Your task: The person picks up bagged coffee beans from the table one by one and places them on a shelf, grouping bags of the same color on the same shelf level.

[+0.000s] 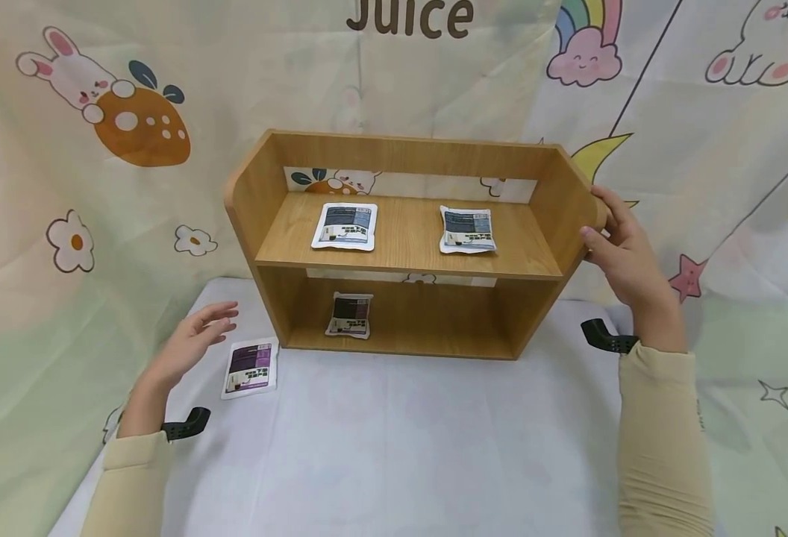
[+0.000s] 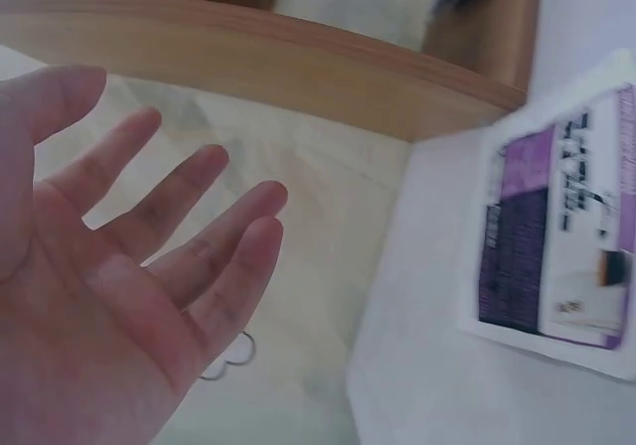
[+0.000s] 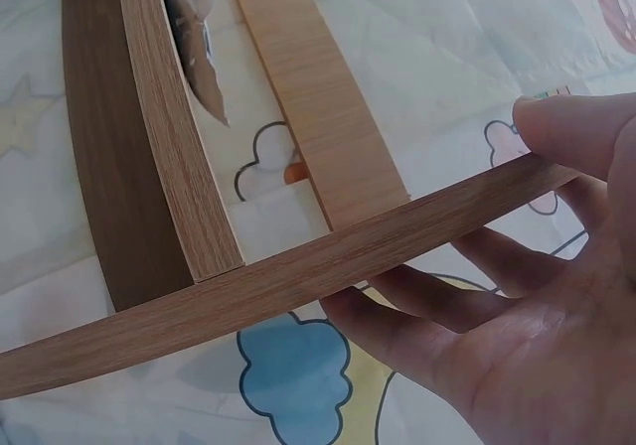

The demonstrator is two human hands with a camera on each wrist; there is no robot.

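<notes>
L hand (image 1: 195,335) is held spread, fingers relaxed, nothing gripped, just beside purple pouch (image 1: 250,367) on table (image 1: 401,432); R hand (image 1: 625,257) is clasped on wooden shelf (image 1: 407,246) side panel; shelf should be steadied w/ firm, level grip.

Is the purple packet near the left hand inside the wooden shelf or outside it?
Outside. The purple packet lies flat on the white tablecloth, left of the wooden shelf; the left hand hovers beside it, open.

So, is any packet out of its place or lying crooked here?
Yes. One purple packet lies on the white table outside the wooden shelf, near the open left hand. The three other packets lie on the shelf boards. The right hand grips the shelf's side panel.
</notes>
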